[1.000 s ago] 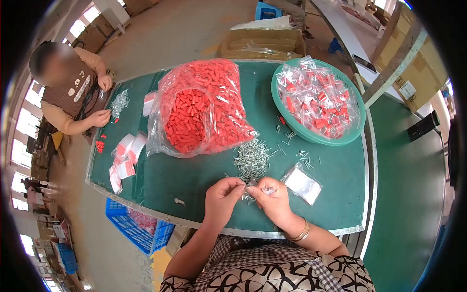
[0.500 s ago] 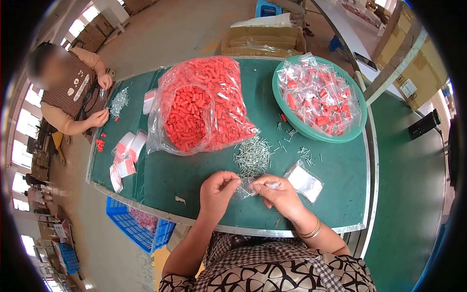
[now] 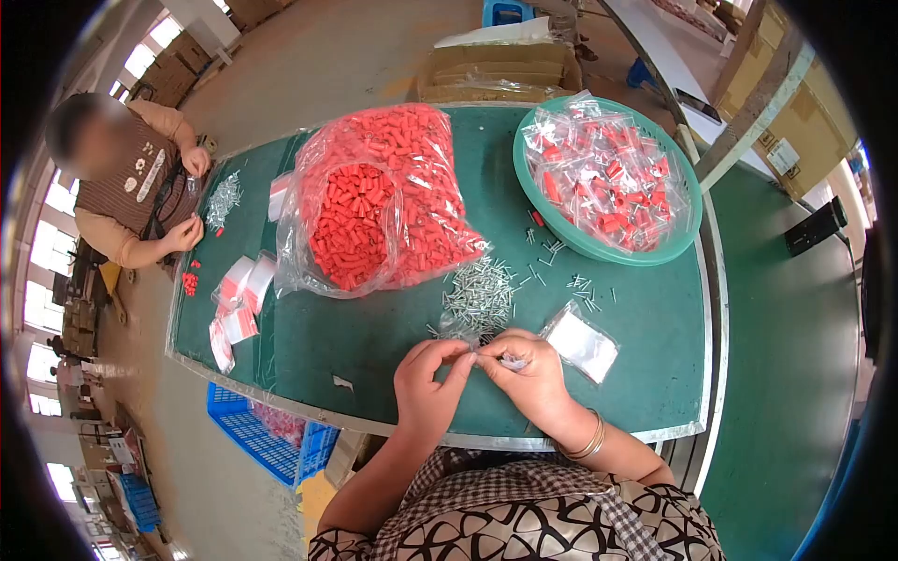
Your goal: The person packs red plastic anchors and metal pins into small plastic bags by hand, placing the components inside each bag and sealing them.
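Observation:
My left hand (image 3: 430,388) and my right hand (image 3: 535,381) meet at the fingertips, both pinching a small clear plastic bag (image 3: 458,328). The bag extends past my fingers toward a heap of silver screws (image 3: 479,292); its contents I cannot make out. Something crumpled and shiny (image 3: 513,362) shows in the curl of my right hand, too small to name. Beyond the heap stands a large open clear sack (image 3: 297,245) full of red plastic plugs (image 3: 354,224). Just right of my right hand lies a stack of flat clear bags (image 3: 582,344).
A green basket (image 3: 687,229) at the back right holds filled bags of red plugs. Loose screws (image 3: 585,290) lie near it. Red-and-white bags (image 3: 238,325) lie to the left. Across the table's left end, a person (image 3: 136,187) handles small parts. A blue crate (image 3: 248,435) stands below the table edge.
My hands have come closer together, fingertips now meeting. The clear bag has shifted up and left toward the screw heap. The view has shifted slightly.

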